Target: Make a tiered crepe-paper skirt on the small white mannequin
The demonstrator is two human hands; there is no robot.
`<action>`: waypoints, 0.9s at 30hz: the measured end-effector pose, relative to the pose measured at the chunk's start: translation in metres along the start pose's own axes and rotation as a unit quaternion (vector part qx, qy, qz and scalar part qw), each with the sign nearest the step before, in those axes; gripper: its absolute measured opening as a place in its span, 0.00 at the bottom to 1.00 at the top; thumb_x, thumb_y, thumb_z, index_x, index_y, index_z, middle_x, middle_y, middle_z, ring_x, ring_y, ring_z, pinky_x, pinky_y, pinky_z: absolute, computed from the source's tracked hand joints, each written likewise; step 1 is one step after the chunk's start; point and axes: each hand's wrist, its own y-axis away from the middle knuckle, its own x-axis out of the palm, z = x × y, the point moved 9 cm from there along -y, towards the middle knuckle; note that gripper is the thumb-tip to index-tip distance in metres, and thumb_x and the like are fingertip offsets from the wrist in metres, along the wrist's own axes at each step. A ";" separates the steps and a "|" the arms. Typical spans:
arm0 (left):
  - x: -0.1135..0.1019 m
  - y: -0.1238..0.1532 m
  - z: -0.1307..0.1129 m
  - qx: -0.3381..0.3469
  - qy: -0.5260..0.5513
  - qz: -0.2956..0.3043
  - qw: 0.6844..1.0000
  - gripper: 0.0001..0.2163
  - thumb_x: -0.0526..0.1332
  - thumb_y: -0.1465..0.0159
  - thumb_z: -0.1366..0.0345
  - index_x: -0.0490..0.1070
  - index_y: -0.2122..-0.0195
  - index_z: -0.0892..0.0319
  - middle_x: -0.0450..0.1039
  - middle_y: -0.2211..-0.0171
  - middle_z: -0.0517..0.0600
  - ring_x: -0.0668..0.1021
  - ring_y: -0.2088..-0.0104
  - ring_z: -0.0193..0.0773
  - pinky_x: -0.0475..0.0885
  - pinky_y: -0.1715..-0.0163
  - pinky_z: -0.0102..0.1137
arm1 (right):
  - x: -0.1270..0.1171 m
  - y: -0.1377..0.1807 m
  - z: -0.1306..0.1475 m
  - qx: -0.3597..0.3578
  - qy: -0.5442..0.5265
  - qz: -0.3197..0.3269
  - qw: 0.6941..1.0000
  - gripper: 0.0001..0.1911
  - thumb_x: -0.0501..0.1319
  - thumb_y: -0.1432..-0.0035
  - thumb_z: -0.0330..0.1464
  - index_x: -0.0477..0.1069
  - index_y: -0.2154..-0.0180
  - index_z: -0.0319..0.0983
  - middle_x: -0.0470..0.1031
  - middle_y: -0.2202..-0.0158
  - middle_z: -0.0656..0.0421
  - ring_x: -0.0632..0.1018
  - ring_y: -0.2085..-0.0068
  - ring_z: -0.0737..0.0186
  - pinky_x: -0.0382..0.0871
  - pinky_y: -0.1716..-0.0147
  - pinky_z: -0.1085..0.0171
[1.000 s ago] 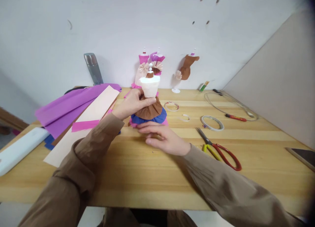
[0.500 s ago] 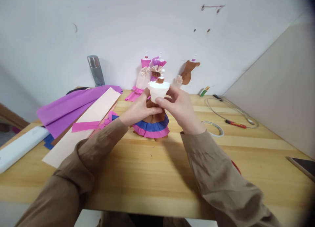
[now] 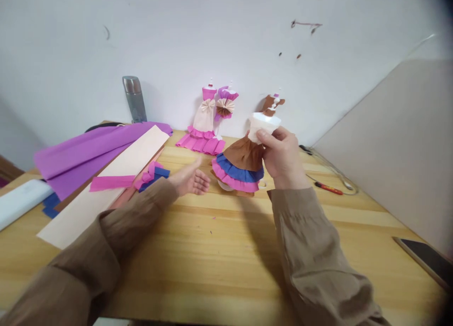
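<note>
My right hand [image 3: 283, 151] grips a small dress form [image 3: 264, 124] at its cream bodice, thumb in front. The form leans to the right. Below its waist flares a paper skirt [image 3: 242, 158] in brown, with blue and pink ruffles at the hem. My left hand [image 3: 191, 179] is off the form, its thumb stretched out and its fingers partly curled, nothing in it. Close to that hand lie the pink and blue paper scraps [image 3: 153, 176]. Behind stand two dressed forms, one in a pink and cream gown [image 3: 205, 116], the other with a pleated fan [image 3: 225, 107] at its waist.
Purple paper [image 3: 95, 151] and a cream paper strip [image 3: 106, 198] lie at the left beside a white long object [image 3: 23, 201]. A flask [image 3: 134, 99] stands by the wall. To the right are a red tool [image 3: 328, 188], a cable [image 3: 336, 168] and a phone [image 3: 423, 255].
My left hand has let go of the dress form and moved left and down. My right hand has carried the form to the right and tilted it.
</note>
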 end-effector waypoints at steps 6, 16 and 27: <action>0.027 -0.006 -0.004 0.089 0.192 0.046 0.976 0.25 0.62 0.39 0.39 0.72 0.70 0.61 0.71 0.76 0.47 0.73 0.76 0.34 0.71 0.72 0.29 | 0.007 0.004 -0.009 0.030 -0.008 0.025 0.999 0.13 0.75 0.59 0.37 0.80 0.67 0.43 0.82 0.68 0.61 0.80 0.66 0.60 0.75 0.60 0.58; 0.024 0.001 -0.019 0.187 0.228 0.095 0.951 0.14 0.73 0.47 0.72 0.74 0.61 0.62 0.79 0.69 0.49 0.80 0.69 0.34 0.74 0.61 0.30 | -0.005 -0.001 -0.018 0.038 -0.023 -0.013 0.999 0.16 0.76 0.62 0.36 0.79 0.67 0.41 0.81 0.68 0.61 0.79 0.68 0.63 0.71 0.71 0.64; 0.029 -0.002 0.001 0.142 0.322 0.031 0.936 0.06 0.65 0.35 0.64 0.73 0.65 0.61 0.77 0.72 0.49 0.79 0.72 0.35 0.75 0.69 0.30 | -0.006 -0.002 -0.021 0.033 -0.032 -0.025 0.999 0.19 0.78 0.65 0.40 0.80 0.69 0.41 0.80 0.69 0.62 0.78 0.69 0.66 0.73 0.69 0.64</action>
